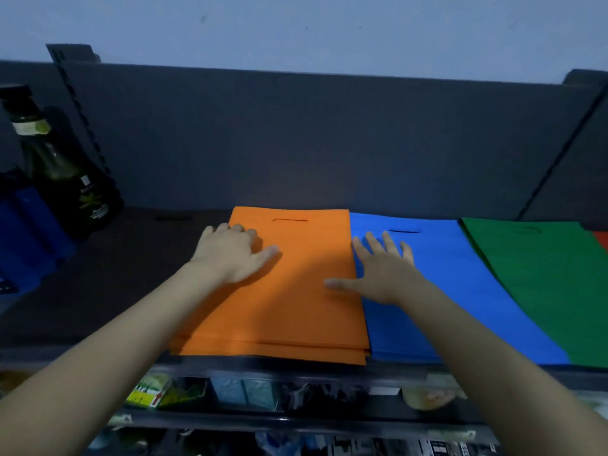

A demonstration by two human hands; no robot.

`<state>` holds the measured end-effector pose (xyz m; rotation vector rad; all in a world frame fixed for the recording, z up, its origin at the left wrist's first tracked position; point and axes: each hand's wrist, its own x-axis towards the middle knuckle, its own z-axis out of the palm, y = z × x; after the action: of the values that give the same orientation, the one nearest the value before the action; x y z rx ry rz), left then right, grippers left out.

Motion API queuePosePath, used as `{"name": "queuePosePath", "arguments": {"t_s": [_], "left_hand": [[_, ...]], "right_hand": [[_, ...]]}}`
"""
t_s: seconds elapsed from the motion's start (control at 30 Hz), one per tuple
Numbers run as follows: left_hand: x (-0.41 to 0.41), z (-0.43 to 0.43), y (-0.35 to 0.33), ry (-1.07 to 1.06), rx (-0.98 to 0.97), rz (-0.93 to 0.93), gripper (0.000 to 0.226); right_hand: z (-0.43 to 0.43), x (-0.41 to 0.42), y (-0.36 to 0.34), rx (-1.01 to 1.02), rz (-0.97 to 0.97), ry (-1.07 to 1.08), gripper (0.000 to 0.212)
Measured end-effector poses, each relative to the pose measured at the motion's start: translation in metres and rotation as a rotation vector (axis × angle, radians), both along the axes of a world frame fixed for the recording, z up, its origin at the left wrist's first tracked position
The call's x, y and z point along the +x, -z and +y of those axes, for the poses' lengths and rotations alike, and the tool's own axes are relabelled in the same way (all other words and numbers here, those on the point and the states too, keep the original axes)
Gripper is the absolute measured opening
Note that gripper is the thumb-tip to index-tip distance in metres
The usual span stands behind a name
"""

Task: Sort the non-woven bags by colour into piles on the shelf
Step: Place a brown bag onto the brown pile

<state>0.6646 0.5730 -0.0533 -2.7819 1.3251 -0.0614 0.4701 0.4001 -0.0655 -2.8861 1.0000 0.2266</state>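
A pile of orange non-woven bags (296, 311) lies flat on the dark shelf (108, 291), handle slot toward the back. To its right lie a blue pile (460, 291), a green pile (543, 284) and a sliver of a red bag (602, 240) at the frame's edge. My left hand (233, 255) rests flat on the orange pile's upper left corner. My right hand (381, 271) lies spread over the seam between orange and blue, fingers on blue, thumb on orange.
A dark glass bottle (65, 172) stands at the shelf's back left, beside dark blue bags (26, 235). A grey back panel (296, 139) closes the shelf behind. Lower shelves (263, 396) below the front edge hold assorted small goods.
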Motion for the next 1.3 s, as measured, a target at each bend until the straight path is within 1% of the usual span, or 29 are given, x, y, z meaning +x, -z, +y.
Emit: {"name": "queuePosePath", "arguments": {"t_s": [0.07, 0.17, 0.27, 0.37, 0.43, 0.53, 0.6, 0.63, 0.67, 0.77, 0.83, 0.93, 1.07, 1.13, 1.23, 1.3], "left_hand": [[-0.022, -0.019, -0.010, 0.045, -0.010, -0.073, 0.083], [-0.065, -0.061, -0.023, 0.117, -0.051, -0.175, 0.090], [-0.119, -0.106, -0.030, 0.190, -0.095, -0.257, 0.110], [-0.185, -0.156, -0.029, 0.217, -0.122, -0.259, 0.135], [-0.234, -0.194, -0.027, 0.227, -0.122, -0.258, 0.141], [-0.305, -0.255, -0.025, 0.253, -0.126, -0.253, 0.134], [-0.350, -0.293, -0.028, 0.284, -0.141, -0.249, 0.126], [-0.371, -0.310, -0.030, 0.304, -0.143, -0.244, 0.125], [-0.392, -0.327, -0.033, 0.326, -0.143, -0.240, 0.125], [-0.442, -0.371, -0.040, 0.399, -0.159, -0.246, 0.124], [-0.466, -0.397, -0.044, 0.443, -0.183, -0.258, 0.122], [-0.493, -0.433, -0.049, 0.498, -0.211, -0.281, 0.117], [-0.517, -0.478, -0.048, 0.563, -0.227, -0.260, 0.107], [-0.525, -0.500, -0.045, 0.593, -0.226, -0.254, 0.106], [-0.542, -0.536, -0.047, 0.638, -0.232, -0.230, 0.106], [-0.559, -0.558, -0.050, 0.666, -0.240, -0.211, 0.105]], "right_hand": [[-0.010, -0.021, -0.009, -0.037, 0.007, 0.010, 0.119], [-0.037, -0.063, -0.022, -0.084, -0.008, 0.044, 0.118], [-0.074, -0.119, -0.031, -0.069, -0.050, 0.072, 0.121], [-0.119, -0.188, -0.033, -0.106, -0.088, 0.088, 0.121], [-0.153, -0.239, -0.030, -0.169, -0.098, 0.126, 0.114], [-0.203, -0.319, -0.027, -0.335, -0.119, 0.187, 0.096], [-0.230, -0.367, -0.027, -0.451, -0.161, 0.249, 0.094], [-0.242, -0.389, -0.029, -0.466, -0.182, 0.288, 0.096], [-0.253, -0.409, -0.032, -0.458, -0.197, 0.322, 0.099], [-0.285, -0.456, -0.038, -0.444, -0.152, 0.390, 0.105], [-0.303, -0.478, -0.042, -0.472, -0.184, 0.425, 0.100], [-0.328, -0.502, -0.044, -0.435, -0.203, 0.492, 0.091], [-0.353, -0.515, -0.047, -0.414, -0.204, 0.540, 0.087], [-0.365, -0.521, -0.050, -0.375, -0.202, 0.552, 0.086], [-0.389, -0.542, -0.058, -0.335, -0.260, 0.642, 0.085], [-0.405, -0.560, -0.058, -0.321, -0.230, 0.670, 0.083]]}}
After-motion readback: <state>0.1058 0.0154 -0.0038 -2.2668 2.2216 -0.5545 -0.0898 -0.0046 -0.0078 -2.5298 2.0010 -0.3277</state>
